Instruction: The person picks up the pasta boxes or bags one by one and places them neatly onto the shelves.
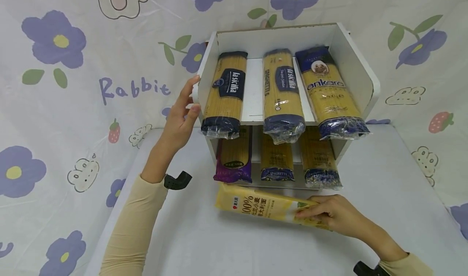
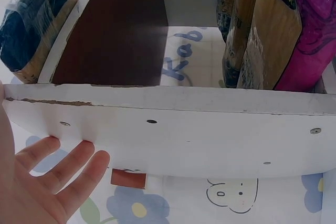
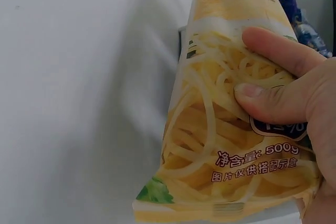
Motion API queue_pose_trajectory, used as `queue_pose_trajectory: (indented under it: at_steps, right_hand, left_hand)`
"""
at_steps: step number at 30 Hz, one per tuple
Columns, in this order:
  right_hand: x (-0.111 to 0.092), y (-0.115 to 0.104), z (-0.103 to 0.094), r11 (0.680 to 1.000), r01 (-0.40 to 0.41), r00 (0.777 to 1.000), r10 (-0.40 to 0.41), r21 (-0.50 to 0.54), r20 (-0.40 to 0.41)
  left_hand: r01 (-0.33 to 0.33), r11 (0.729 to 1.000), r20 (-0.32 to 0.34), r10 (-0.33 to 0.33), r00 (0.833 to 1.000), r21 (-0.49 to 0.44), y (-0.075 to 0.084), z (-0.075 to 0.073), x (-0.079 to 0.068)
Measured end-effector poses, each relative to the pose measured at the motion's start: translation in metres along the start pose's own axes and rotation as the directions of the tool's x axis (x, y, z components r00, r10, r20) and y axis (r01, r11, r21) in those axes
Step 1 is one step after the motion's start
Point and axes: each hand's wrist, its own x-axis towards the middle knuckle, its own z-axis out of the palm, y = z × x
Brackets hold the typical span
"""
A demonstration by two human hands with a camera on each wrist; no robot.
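My right hand (image 1: 340,214) grips one end of a yellow pasta packet (image 1: 256,203), held level in front of the shelf's base. In the right wrist view, thumb and index finger lie on the front of the packet (image 3: 231,145). My left hand (image 1: 179,119) rests against the left side of a white two-tier shelf (image 1: 252,36). The left wrist view shows the fingers of that hand (image 2: 47,182) extended, tips touching the outer side panel (image 2: 210,140). Three packs lie on the upper tier: two la sicilia spaghetti packs (image 1: 226,93) (image 1: 283,93) and an ankara pack (image 1: 329,93).
On the lower tier lie a purple-ended pasta pack (image 1: 234,158) and two blue-ended spaghetti packs (image 1: 276,162) (image 1: 321,164). The shelf stands on a white tabletop (image 1: 234,251). Behind hangs a flower-patterned cloth (image 1: 120,56).
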Motion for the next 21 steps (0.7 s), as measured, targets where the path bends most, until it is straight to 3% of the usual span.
queue_pose_trajectory:
  at_steps: [7, 12, 16, 21]
  right_hand:
    - [-0.003, 0.01, 0.007, 0.998, -0.007, 1.0, 0.008, 0.069, -0.018]
    - [-0.009, 0.019, 0.015, 0.98, -0.083, 0.996, 0.086, 0.183, -0.009]
    - [-0.014, 0.024, 0.021, 0.933, -0.178, 0.983, 0.182, 0.314, 0.018]
    - [-0.018, 0.026, 0.027, 0.834, -0.313, 0.947, 0.312, 0.454, 0.079]
  left_hand:
    - [0.004, 1.0, -0.003, -0.004, 1.0, 0.0, -0.001, 0.0, 0.0]
    - [0.011, 1.0, -0.003, -0.011, 1.0, 0.001, -0.001, 0.0, -0.001]
    - [0.01, 1.0, -0.002, -0.01, 1.0, 0.003, -0.001, 0.001, 0.0]
    - [0.009, 1.0, -0.003, -0.009, 1.0, 0.01, -0.001, 0.001, 0.0]
